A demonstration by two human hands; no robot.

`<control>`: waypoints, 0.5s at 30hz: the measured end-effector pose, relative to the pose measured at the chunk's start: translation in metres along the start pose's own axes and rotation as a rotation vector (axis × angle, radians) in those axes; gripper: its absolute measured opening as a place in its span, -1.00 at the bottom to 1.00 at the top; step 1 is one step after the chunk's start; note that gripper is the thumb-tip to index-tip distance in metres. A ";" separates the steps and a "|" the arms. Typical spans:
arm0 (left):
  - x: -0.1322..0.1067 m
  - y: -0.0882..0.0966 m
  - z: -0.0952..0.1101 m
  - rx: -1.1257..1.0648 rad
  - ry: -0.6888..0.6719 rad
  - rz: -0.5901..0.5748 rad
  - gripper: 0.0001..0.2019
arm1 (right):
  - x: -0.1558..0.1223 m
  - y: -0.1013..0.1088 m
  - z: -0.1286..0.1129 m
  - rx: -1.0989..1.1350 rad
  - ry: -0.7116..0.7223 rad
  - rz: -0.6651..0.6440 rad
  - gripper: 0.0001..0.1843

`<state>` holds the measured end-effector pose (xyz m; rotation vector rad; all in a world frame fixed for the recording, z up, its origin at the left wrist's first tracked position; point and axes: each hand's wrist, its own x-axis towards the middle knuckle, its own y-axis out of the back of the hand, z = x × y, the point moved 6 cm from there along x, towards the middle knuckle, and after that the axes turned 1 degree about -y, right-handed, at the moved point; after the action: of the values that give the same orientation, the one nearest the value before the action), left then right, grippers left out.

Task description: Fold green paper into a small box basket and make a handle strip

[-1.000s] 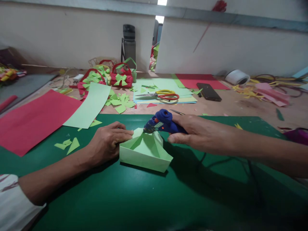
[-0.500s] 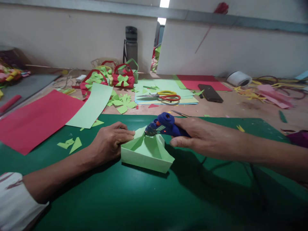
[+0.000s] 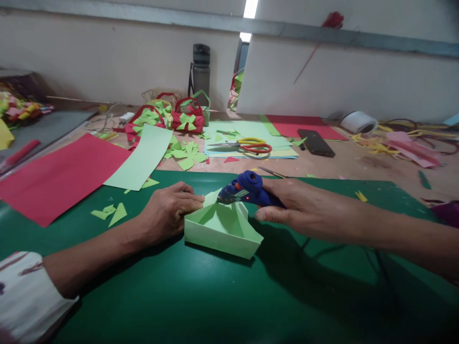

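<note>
A light green folded paper box point(image 3: 220, 239), its far side still angled flaps, sits on the green mat point(image 3: 161, 286). My left hand point(image 3: 170, 210) is closed on the box's left far edge, fingertips pinching the paper. In my right hand point(image 3: 283, 200) is a blue hot glue gun point(image 3: 247, 188) with a small red light lit. Its nozzle points down and left at the folded flap on the box's far side. Whether the tip touches the paper I cannot tell. The glue gun's cord runs below my right forearm.
Red paper point(image 3: 64, 177) and a pale green strip point(image 3: 141, 157) lie at left, near green scraps point(image 3: 118, 215). Behind the mat are scissors point(image 3: 247, 145) on stacked paper, a phone point(image 3: 315, 142), small red paper baskets point(image 3: 188, 122), a dark bottle point(image 3: 201, 71) and a white roll point(image 3: 358, 122).
The whole view has shifted slightly, so everything appears a little farther right. Both hands keep their holds, and the glue gun's nozzle stays at the box's far flap.
</note>
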<state>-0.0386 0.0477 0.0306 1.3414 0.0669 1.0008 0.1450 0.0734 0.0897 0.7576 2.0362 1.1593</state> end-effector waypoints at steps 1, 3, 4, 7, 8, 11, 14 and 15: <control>0.000 0.000 0.000 0.000 0.005 0.005 -0.83 | 0.000 0.000 0.000 -0.007 0.003 0.005 -0.76; 0.000 0.001 0.000 -0.002 0.008 0.014 -0.83 | 0.001 0.001 0.000 -0.034 -0.001 0.030 -0.77; 0.000 0.001 0.000 -0.006 0.000 0.017 -0.83 | 0.001 0.001 0.000 -0.045 -0.010 0.031 -0.76; 0.000 0.000 0.000 -0.016 -0.012 0.019 -0.82 | 0.001 -0.001 0.002 -0.047 -0.031 0.001 -0.71; -0.001 0.000 0.000 -0.017 -0.011 0.019 -0.83 | 0.001 0.000 0.002 -0.048 -0.023 0.005 -0.70; -0.001 0.001 0.000 -0.021 0.003 0.030 -0.85 | -0.003 0.008 0.001 -0.075 0.032 0.060 -0.65; -0.001 0.000 0.000 -0.026 0.004 0.019 -0.84 | -0.011 0.015 0.001 -0.116 0.056 0.082 -0.55; -0.001 0.000 0.000 -0.026 0.003 0.013 -0.83 | -0.013 0.015 0.002 -0.130 0.041 0.076 -0.53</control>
<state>-0.0386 0.0470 0.0303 1.3179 0.0474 1.0116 0.1569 0.0709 0.1062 0.7574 1.9586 1.3464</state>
